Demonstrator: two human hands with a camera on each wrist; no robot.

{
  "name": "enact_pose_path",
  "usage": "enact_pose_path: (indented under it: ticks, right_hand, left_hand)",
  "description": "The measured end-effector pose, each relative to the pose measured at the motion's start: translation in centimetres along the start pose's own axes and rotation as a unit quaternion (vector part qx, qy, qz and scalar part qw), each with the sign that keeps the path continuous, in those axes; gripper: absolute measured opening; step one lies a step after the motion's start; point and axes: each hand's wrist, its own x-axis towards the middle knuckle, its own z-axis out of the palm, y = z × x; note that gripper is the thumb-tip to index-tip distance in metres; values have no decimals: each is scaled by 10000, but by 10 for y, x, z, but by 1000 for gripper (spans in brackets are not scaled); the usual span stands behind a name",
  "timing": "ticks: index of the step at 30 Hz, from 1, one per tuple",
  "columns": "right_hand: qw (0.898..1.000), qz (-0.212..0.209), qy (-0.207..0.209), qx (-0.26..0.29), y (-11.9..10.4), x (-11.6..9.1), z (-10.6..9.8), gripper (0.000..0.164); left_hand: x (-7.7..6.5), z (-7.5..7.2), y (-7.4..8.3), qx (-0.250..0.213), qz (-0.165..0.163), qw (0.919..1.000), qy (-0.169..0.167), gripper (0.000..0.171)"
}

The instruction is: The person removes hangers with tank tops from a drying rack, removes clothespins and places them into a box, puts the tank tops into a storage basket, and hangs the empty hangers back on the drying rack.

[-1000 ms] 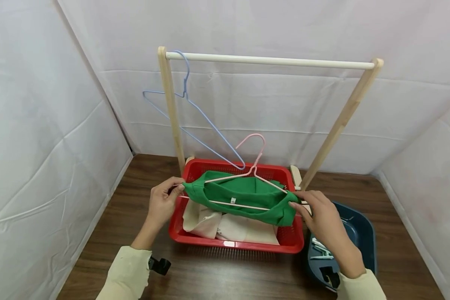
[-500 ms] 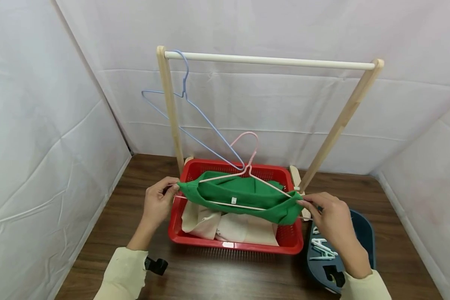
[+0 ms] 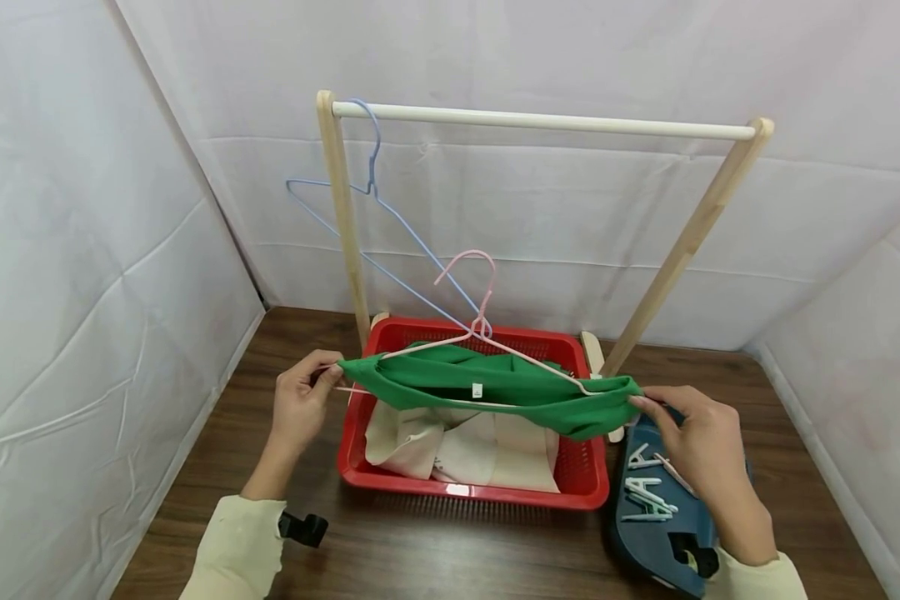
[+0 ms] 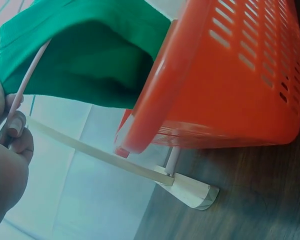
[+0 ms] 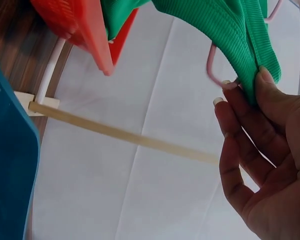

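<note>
In the head view a green garment (image 3: 570,417) with a small white tag is stretched sideways, its opening facing up. The pink hanger (image 3: 532,361) lies in that opening, its hook pointing up and away. My left hand (image 3: 300,404) pinches the garment's left corner together with the hanger's end, as the left wrist view confirms. With thumb and fingers my right hand (image 3: 701,437) pinches the right corner of the ribbed edge. In the right wrist view the hanger's rounded pink end (image 5: 209,65) sits beside the ribbed cloth, apart from the thumb.
A red basket (image 3: 472,493) with cream cloth (image 3: 487,454) stands under the garment. Behind rises a wooden rack with a white rail (image 3: 540,122), a blue hanger (image 3: 412,229) hooked at its left. A dark blue bin (image 3: 637,542) with several clothespins (image 3: 648,504) stands right.
My right hand has moved right, pulling the garment's edge out past the hanger's right end. My left hand has shifted left. The pink hanger's hook has moved left and up.
</note>
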Motion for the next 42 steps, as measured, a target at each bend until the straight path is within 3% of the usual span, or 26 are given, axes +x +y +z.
enact_pose_path:
  ticks: [10, 17, 23, 33, 42]
  right_hand:
    - [9995, 277, 132, 43, 8, -6, 0, 20]
    - [9986, 475, 125, 177, 10, -10, 1, 18]
    - [9984, 520, 31, 238, 11, -12, 1, 17]
    - [9985, 340, -333, 280, 4, -16, 10, 17]
    - [9937, 272, -1032, 331, -15, -13, 26, 13]
  left_hand:
    - [3, -1, 23, 69, -41, 9998, 160, 11]
    - [0, -8, 7, -195, -49, 9993, 326, 9]
    - [2, -10, 6, -506, -230, 9976, 414, 4]
    - [4, -6, 6, -674, -469, 9951, 548, 6]
    - [3, 2, 7, -235, -680, 9963, 469, 4]
